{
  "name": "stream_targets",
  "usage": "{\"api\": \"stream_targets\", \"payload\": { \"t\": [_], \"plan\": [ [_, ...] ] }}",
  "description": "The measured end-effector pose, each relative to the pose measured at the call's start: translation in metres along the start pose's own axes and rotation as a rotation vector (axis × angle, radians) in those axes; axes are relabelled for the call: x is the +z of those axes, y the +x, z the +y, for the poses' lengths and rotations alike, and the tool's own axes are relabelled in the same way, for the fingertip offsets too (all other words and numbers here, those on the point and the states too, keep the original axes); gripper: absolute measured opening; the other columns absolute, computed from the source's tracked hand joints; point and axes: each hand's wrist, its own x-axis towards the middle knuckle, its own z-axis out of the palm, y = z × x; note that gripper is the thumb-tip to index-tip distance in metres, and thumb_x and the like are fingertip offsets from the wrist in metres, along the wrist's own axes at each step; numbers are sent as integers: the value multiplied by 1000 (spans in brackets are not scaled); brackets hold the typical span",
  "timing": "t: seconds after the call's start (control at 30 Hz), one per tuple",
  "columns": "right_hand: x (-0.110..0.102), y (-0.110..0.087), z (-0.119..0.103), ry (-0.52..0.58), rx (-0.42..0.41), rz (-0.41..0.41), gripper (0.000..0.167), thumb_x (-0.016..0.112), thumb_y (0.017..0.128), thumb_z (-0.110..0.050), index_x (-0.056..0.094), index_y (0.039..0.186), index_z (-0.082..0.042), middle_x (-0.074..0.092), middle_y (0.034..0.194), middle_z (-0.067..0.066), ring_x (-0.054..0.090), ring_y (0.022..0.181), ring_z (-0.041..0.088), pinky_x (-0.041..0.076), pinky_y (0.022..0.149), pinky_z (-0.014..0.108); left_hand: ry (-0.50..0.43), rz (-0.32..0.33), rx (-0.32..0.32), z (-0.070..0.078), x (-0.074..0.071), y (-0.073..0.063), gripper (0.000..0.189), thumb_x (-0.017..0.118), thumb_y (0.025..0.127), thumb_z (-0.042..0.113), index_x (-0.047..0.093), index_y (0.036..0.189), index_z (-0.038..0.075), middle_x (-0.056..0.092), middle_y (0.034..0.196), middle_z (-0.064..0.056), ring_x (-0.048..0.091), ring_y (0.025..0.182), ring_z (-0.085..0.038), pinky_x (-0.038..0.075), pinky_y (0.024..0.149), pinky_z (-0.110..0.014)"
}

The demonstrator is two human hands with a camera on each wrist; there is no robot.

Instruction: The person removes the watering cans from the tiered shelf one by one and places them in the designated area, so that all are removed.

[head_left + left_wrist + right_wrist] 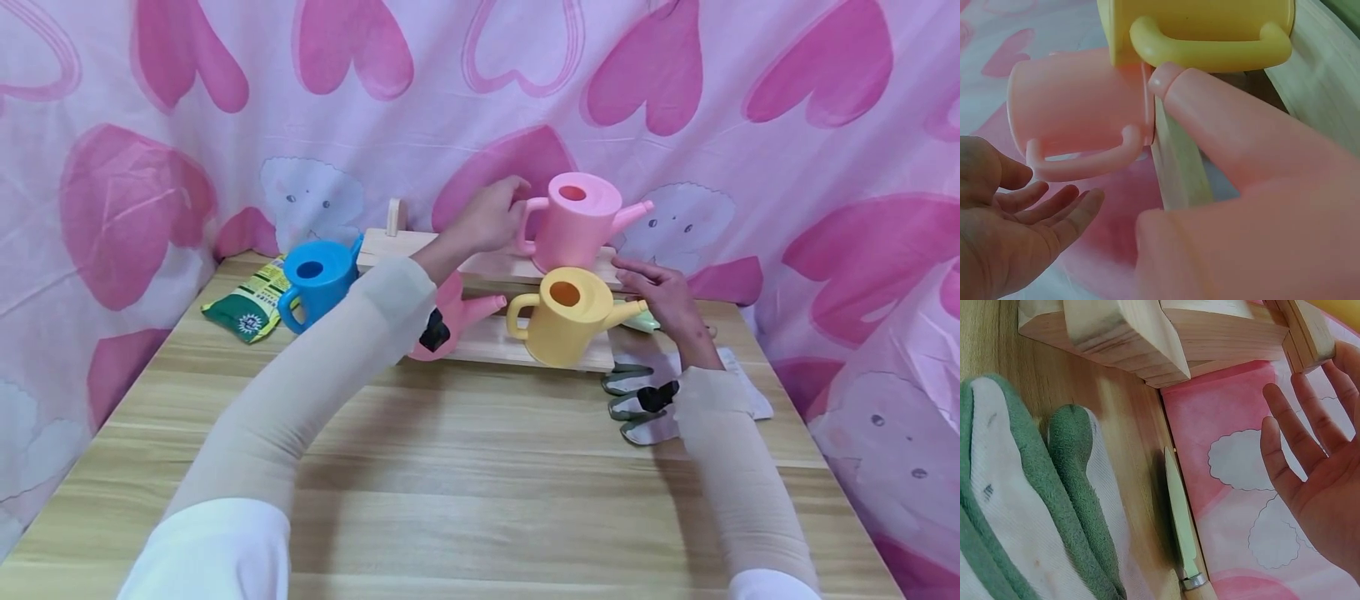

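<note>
A pink watering can (576,229) stands on the upper shelf of a two-tier wooden rack (498,265), spout to the right. Beside its handle is my left hand (491,218); in the left wrist view the fingers are loosely bent and hold nothing, close under the handle. My right hand (660,300) is at the rack's right end, fingertips right at the wooden end piece (1307,337), other fingers extended. On the lower shelf sit a yellow watering can (566,333) and a second pink watering can (1272,231), the latter partly hidden by my left forearm in the head view.
A blue watering can (318,279) stands at the left, next to a green and yellow packet (251,304). To the right lie grey-green and white gloves (637,408) and a pale green bladed tool (1179,515). A heart-patterned curtain (525,50) hangs behind the table.
</note>
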Motion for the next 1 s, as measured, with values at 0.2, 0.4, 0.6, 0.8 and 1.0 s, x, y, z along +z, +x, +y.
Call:
{"api": "stream_targets", "payload": {
  "t": [0.2, 0.4, 0.6, 0.8, 1.0],
  "plan": [
    [1, 0, 1, 25, -18, 0, 60, 71, 94, -53, 64, 142, -18, 55, 150, 4, 61, 116, 16, 57, 87, 24, 90, -22, -17, 1, 8, 0, 39, 53, 109, 22, 49, 146, 8, 62, 132, -7, 60, 114, -21, 49, 100, -26],
    [1, 1, 1, 25, -20, -6, 61, 70, 94, -53, 64, 143, -17, 55, 150, 4, 64, 113, 17, 57, 94, 34, 119, -34, -15, 1, 8, 0, 34, 55, 107, 15, 52, 140, 7, 64, 118, -9, 61, 102, -21, 53, 91, -25],
    [1, 3, 1, 19, -12, -12, 61, 70, 95, -53, 63, 143, -18, 55, 150, 3, 62, 117, 21, 57, 88, 25, 112, -46, -16, 0, 8, 0, 24, 52, 109, 18, 54, 131, 7, 61, 100, -9, 61, 89, -21, 53, 79, -25],
    [-3, 2, 4, -11, 14, -15, 61, 68, 97, -53, 61, 146, -19, 51, 153, 5, 59, 125, 28, 56, 84, 19, 103, -54, 1, 0, 9, 0, 23, 50, 110, 21, 55, 127, 7, 61, 100, -8, 60, 90, -20, 52, 78, -24],
    [-1, 3, 2, -13, 13, -20, 63, 68, 95, -56, 61, 146, -20, 52, 153, 3, 58, 125, 28, 56, 85, 20, 92, -15, 9, -3, 9, 0, 23, 49, 110, 22, 56, 125, 6, 60, 96, -8, 60, 88, -21, 51, 78, -24]
  ]
}}
